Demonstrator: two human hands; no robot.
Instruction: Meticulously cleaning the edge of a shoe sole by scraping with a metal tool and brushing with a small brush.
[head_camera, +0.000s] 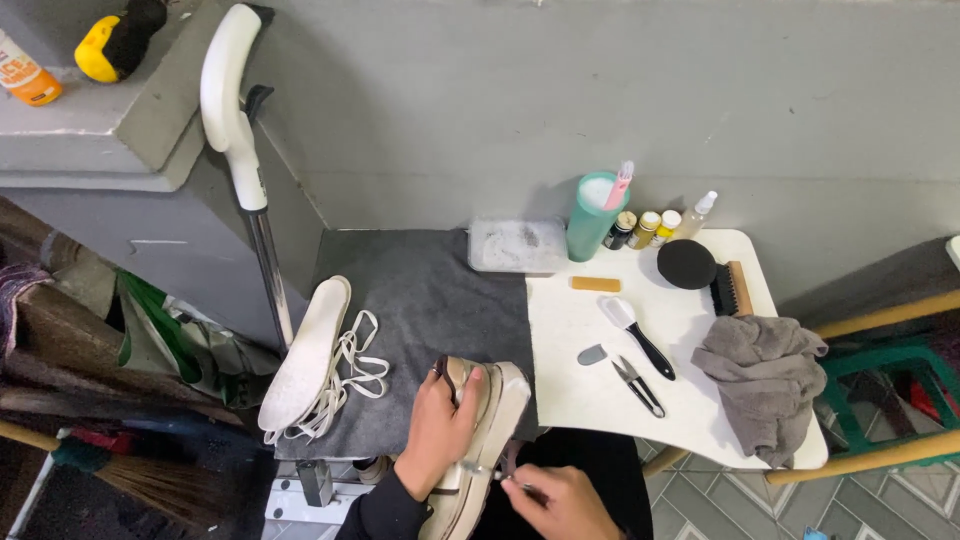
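Note:
A beige shoe (497, 408) with a white sole lies tilted at the near edge of the dark grey mat (420, 300). My left hand (440, 430) wraps over its upper and holds it. My right hand (555, 500) is at the shoe's heel side, pinching a small thin tool (480, 468) whose tip touches the shoe. A white insole (305, 355) and loose white laces (352, 375) rest on the mat to the left.
The white table (600, 390) carries a small brush (635, 335), snips (638, 385), a grey cloth (765, 375), a black round sponge (686, 264), a wooden brush (735, 288), a teal cup (592, 215), small bottles (645, 228) and a clear tray (518, 245). A white-handled pole (245, 160) leans at left.

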